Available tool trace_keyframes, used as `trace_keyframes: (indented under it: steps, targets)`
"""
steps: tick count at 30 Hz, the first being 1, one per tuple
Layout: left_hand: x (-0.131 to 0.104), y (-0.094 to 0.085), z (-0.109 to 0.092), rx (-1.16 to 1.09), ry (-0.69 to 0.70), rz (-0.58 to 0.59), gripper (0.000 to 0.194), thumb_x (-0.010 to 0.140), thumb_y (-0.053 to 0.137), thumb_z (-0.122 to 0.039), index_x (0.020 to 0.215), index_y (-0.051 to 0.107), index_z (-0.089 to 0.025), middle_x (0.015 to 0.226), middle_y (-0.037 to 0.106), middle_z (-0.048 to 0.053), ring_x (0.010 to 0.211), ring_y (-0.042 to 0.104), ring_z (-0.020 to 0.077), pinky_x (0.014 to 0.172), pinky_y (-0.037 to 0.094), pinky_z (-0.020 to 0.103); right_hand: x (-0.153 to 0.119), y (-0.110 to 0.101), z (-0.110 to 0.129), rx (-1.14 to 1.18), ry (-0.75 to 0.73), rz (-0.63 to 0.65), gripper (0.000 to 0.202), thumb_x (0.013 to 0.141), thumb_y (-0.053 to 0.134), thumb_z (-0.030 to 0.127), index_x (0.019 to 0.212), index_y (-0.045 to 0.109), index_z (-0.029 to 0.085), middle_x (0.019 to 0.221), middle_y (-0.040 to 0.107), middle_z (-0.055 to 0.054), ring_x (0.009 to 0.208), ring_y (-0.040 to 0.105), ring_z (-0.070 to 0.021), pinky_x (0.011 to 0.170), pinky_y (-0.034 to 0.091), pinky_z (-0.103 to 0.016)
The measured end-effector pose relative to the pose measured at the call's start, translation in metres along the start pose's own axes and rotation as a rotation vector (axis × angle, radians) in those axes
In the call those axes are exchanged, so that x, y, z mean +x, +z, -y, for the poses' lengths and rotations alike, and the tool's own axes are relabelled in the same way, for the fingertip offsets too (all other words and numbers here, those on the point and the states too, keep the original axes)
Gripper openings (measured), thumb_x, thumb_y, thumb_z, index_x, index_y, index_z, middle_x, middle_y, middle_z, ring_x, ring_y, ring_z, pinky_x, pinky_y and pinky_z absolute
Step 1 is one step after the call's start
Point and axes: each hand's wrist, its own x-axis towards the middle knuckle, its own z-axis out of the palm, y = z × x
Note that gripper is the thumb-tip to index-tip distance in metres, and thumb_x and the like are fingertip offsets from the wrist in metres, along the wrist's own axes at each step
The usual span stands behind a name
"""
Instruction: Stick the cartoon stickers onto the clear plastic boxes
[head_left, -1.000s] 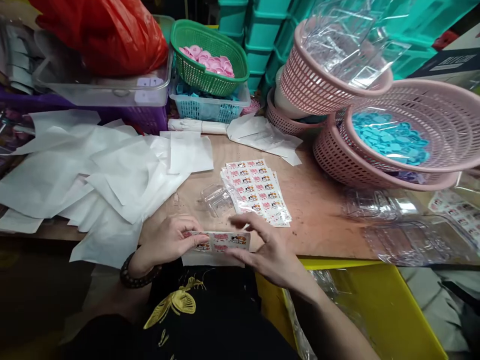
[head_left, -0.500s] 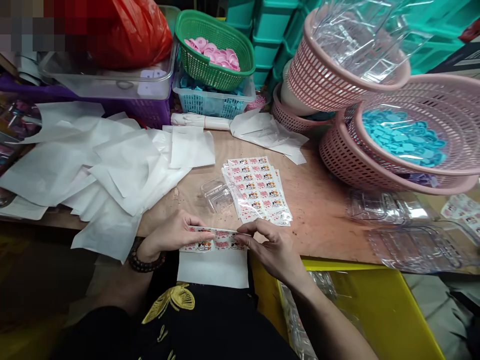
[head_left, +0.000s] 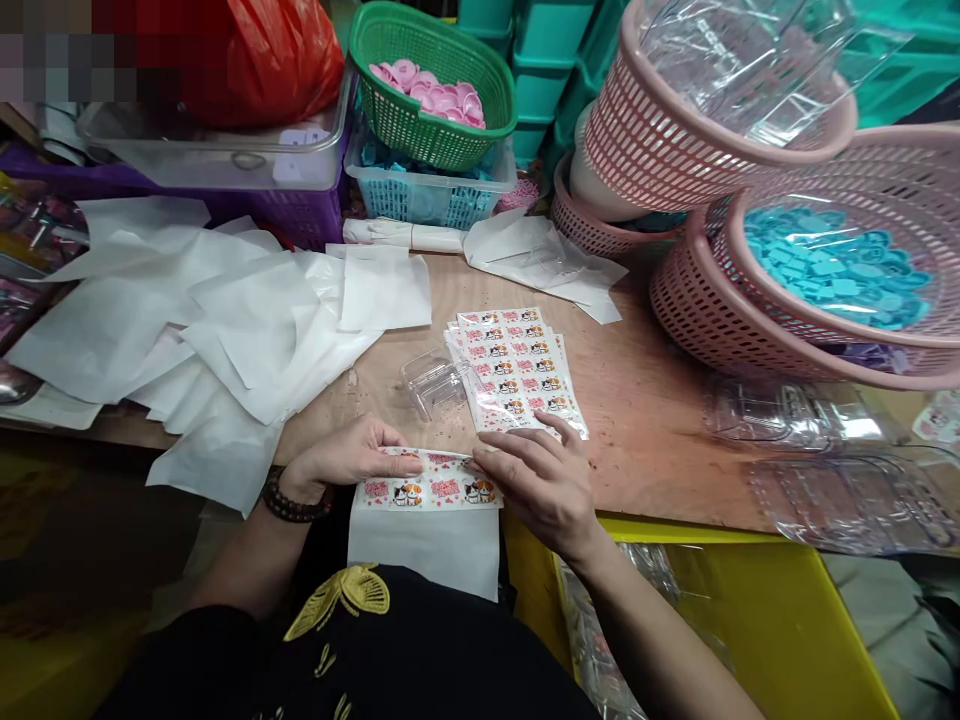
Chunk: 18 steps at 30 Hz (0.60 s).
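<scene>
Between my two hands is a sticker sheet (head_left: pixel 431 490) with cat pictures and pink lettering; its blank white lower part hangs over the table's front edge. My left hand (head_left: pixel 349 462) pinches the sheet's upper left, thumb on top. At the upper right, my right hand (head_left: pixel 536 485) grips the folded edge between thumb and fingers, its other fingers raised. Just beyond the hands lies a stack of printed sticker sheets (head_left: pixel 517 365). Beside that stack, partly under it, rests a small clear plastic box (head_left: pixel 435 385).
White backing papers (head_left: pixel 247 310) pile up on the left. Pink baskets (head_left: pixel 690 290) stand at right, one with blue pieces (head_left: pixel 836 265). A green basket (head_left: pixel 435 140) of pink pieces is at the back. Clear plastic packs (head_left: pixel 840 500) lie front right, above a yellow crate (head_left: pixel 765 610).
The held sheet now shows more of its printed pictures, and its blank part sits slightly lower. My right hand's fingers have spread and lifted. The view has shifted slightly.
</scene>
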Motion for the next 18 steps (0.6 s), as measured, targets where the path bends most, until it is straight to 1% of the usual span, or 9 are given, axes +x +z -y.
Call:
trace_keyframes:
  steps: [2,5,7,10,12,14,16,18]
  targets:
    - [0.005,0.000,0.002,-0.156,-0.079,0.075,0.045,0.058,0.085,-0.054,0.052,0.064,-0.015,0.045,0.053,-0.003,0.042,0.037,0.0062,0.041,0.024,0.020,-0.005,0.000,-0.003,0.010,-0.053,0.037,0.020,0.089,0.071,0.025,0.099,0.076,0.042,0.100,0.080,0.004,0.090,0.074,-0.0217,0.097,0.051,-0.047]
    - [0.010,0.002,0.009,-0.337,-0.174,0.159,0.044,0.049,0.090,-0.050,0.051,0.065,-0.014,0.045,0.058,0.000,0.039,0.041,0.0065,0.039,0.027,0.020,-0.011,-0.002,-0.005,0.090,-0.110,0.155,0.028,0.089,0.069,0.020,0.097,0.077,0.046,0.092,0.080,0.006,0.086,0.076,-0.0215,0.084,0.059,-0.040]
    - [0.012,0.003,0.014,-0.408,-0.218,0.186,0.042,0.047,0.092,-0.047,0.053,0.067,-0.013,0.047,0.062,0.002,0.039,0.046,0.0080,0.039,0.031,0.020,-0.013,-0.004,-0.007,0.131,-0.110,0.212,0.028,0.089,0.069,0.021,0.097,0.077,0.046,0.086,0.080,0.007,0.084,0.077,-0.0220,0.082,0.062,-0.039]
    - [0.013,0.004,0.019,-0.466,-0.240,0.205,0.038,0.048,0.092,-0.042,0.056,0.071,-0.013,0.051,0.067,0.004,0.041,0.053,0.0101,0.040,0.036,0.020,-0.011,-0.007,-0.010,0.175,-0.087,0.276,0.033,0.088,0.068,0.019,0.103,0.076,0.047,0.086,0.079,0.007,0.084,0.077,-0.0222,0.081,0.063,-0.037]
    - [0.013,0.004,0.020,-0.487,-0.238,0.215,0.035,0.049,0.092,-0.040,0.056,0.071,-0.012,0.051,0.067,0.005,0.041,0.053,0.0098,0.040,0.036,0.019,-0.006,-0.009,-0.011,0.204,-0.097,0.284,0.039,0.089,0.067,0.015,0.106,0.075,0.049,0.086,0.079,0.008,0.084,0.077,-0.0202,0.080,0.063,-0.035]
    - [0.013,0.004,0.019,-0.502,-0.241,0.227,0.034,0.049,0.092,-0.038,0.056,0.072,-0.011,0.051,0.067,0.006,0.041,0.053,0.0096,0.040,0.035,0.019,0.001,-0.010,-0.012,0.235,-0.138,0.272,0.043,0.088,0.067,0.014,0.107,0.073,0.052,0.086,0.079,0.011,0.081,0.077,-0.0172,0.078,0.063,-0.031]
    - [0.012,0.004,0.019,-0.527,-0.249,0.236,0.035,0.049,0.091,-0.038,0.059,0.073,-0.011,0.053,0.069,0.007,0.043,0.055,0.0108,0.042,0.038,0.020,0.007,-0.010,-0.011,0.247,-0.220,0.263,0.044,0.087,0.069,0.013,0.105,0.073,0.053,0.086,0.078,0.012,0.078,0.076,-0.0152,0.076,0.062,-0.028]
    - [0.012,0.004,0.020,-0.555,-0.256,0.233,0.036,0.049,0.091,-0.040,0.060,0.074,-0.010,0.054,0.069,0.007,0.044,0.056,0.0121,0.044,0.040,0.022,0.010,-0.010,-0.007,0.223,-0.314,0.243,0.043,0.087,0.069,0.014,0.104,0.074,0.053,0.087,0.078,0.012,0.077,0.075,-0.0149,0.073,0.061,-0.029]
